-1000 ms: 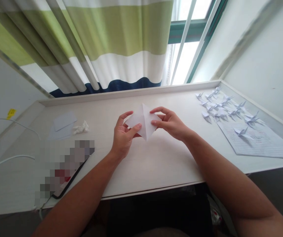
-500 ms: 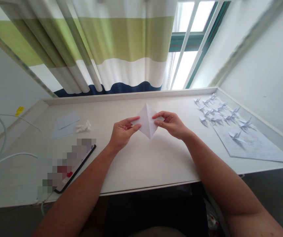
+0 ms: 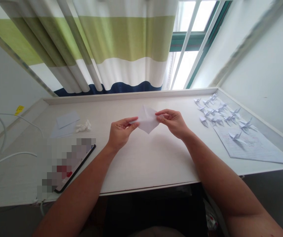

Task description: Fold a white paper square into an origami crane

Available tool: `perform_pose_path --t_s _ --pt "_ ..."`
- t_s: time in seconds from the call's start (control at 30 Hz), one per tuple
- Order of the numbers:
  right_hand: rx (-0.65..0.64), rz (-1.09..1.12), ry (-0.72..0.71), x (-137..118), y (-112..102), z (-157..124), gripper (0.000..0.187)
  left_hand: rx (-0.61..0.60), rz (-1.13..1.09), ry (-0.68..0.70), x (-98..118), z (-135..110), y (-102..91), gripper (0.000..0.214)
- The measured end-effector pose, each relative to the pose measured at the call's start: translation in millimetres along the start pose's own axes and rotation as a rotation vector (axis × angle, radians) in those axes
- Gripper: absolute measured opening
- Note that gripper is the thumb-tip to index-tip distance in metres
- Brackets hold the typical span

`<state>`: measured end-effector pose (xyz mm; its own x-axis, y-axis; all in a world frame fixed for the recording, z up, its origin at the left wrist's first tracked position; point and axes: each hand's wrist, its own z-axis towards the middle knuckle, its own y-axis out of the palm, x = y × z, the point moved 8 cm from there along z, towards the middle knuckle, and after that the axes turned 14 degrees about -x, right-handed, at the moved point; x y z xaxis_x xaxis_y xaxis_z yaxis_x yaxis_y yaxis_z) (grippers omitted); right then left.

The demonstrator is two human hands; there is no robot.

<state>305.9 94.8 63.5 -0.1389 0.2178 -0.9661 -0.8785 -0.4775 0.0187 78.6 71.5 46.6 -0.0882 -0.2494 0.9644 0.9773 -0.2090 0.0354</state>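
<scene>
A creased white sheet of paper (image 3: 148, 121), turned like a diamond, is held up above the desk between both hands. My left hand (image 3: 122, 131) pinches its left corner between thumb and fingers. At the opposite corner, my right hand (image 3: 172, 122) grips it the same way. One corner of the paper points away toward the curtain and another toward me. Fingertips cover parts of the two side corners.
Several folded paper cranes (image 3: 220, 113) stand at the right, one on a written sheet (image 3: 252, 148). At the left lie paper squares (image 3: 67, 119), a crumpled tissue (image 3: 84, 126) and a tablet-like device (image 3: 76, 171), partly blurred. White cables (image 3: 10, 159) cross the desk's left side.
The paper has gone from a sharp central ridge facing me to a flatter, shorter-looking shape. My hands have moved slightly apart, both still holding its corners.
</scene>
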Motion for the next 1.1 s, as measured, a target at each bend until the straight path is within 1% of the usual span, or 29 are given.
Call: perform_pose_path --t_s 0.1,0.23,0.37,0.47,0.7,0.8,0.93,1.1 --pt "-0.004 0.035 0.039 3.9 0.4 0.3 0.046 0.013 0.0 0.002 -0.9 0.3 -1.2 0.042" --pt "0.012 0.069 0.036 4.7 -0.4 0.0 0.046 0.014 -0.081 -0.018 -0.9 1.2 1.4 0.044" --pt "0.036 0.1 -0.002 6.3 -0.2 0.1 0.042 0.034 -0.131 -0.034 0.0 1.8 2.5 0.043" --pt "0.057 0.081 -0.037 5.1 -0.1 0.3 0.041 0.059 -0.13 -0.039 -0.7 1.9 -0.1 0.043" --pt "-0.008 -0.044 0.027 0.9 1.3 0.3 0.043 0.025 -0.047 -0.044 -1.0 2.3 -6.5 0.043" --pt "0.025 -0.102 0.019 -1.4 -2.8 -1.5 0.04 -0.001 0.02 -0.055 -2.4 2.1 -6.7 0.043" --pt "0.075 -0.197 -0.001 -2.4 -5.3 -2.8 0.034 0.021 0.103 -0.055 -4.3 1.5 -9.9 0.035" --pt "0.092 -0.238 -0.007 1.5 -4.7 -2.7 0.029 0.025 0.191 -0.041 -5.3 2.4 -11.9 0.031"
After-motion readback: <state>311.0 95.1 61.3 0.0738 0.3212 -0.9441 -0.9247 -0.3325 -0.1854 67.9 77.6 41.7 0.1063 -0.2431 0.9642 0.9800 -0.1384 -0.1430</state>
